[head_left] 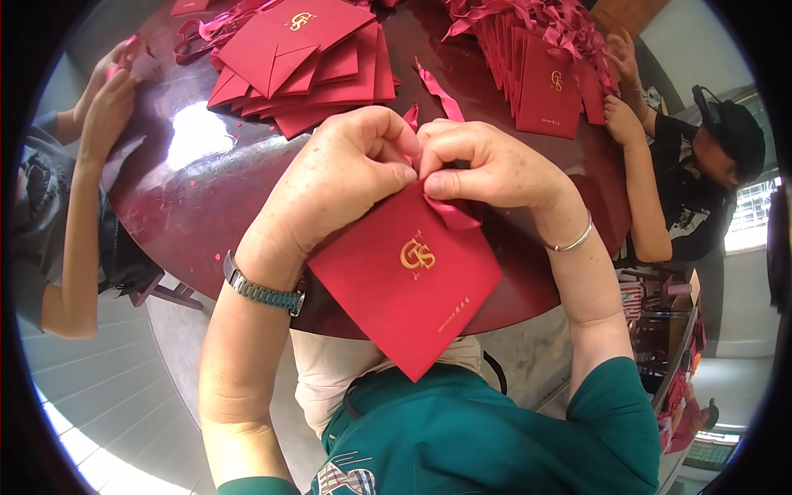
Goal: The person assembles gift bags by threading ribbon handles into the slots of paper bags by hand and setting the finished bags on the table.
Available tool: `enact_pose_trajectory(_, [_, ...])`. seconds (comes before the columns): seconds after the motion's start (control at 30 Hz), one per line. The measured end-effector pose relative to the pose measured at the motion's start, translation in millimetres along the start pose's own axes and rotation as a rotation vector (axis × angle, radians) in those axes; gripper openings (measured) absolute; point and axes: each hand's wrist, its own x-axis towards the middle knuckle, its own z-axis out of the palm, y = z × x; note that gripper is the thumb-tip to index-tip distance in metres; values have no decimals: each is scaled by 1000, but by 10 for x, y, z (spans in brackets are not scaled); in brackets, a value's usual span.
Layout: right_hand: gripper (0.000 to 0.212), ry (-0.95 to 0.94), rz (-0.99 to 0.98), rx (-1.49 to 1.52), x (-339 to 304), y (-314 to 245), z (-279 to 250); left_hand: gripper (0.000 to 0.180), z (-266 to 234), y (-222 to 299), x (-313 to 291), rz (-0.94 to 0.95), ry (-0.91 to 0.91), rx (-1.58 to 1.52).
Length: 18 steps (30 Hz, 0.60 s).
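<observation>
A flat red paper gift bag [396,289] with a gold emblem hangs tilted, one corner down, over the table's near edge and my lap. At its top, my left hand [346,165] pinches the pink-red ribbon [452,216] close to the bag's edge. My right hand [487,165] meets it there, thumb and fingers closed on the same ribbon, with one end trailing down over the bag. The fingertips touch, so the exact spot where the ribbon passes is partly hidden. Another ribbon length [439,91] shows on the table beyond my hands.
A pile of red bags [330,62] lies beyond my left hand; a row of bags with ribbons [549,91] leans at the far right. The round dark table [165,198] is glossy. Co-workers' hands [107,103] work at left, and a person in a black cap [701,165] sits right.
</observation>
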Motion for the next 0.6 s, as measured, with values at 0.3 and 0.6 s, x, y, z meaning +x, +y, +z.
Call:
enact_pose_trajectory(0.3, [11,-47,-69,47,-166,37,-49,12,-51,-38,43,19,426,-26])
enact_pose_trajectory(0.6, [7,-13,-57,-23,-262,47,-38,11,-13,-98,83,-3,549,95])
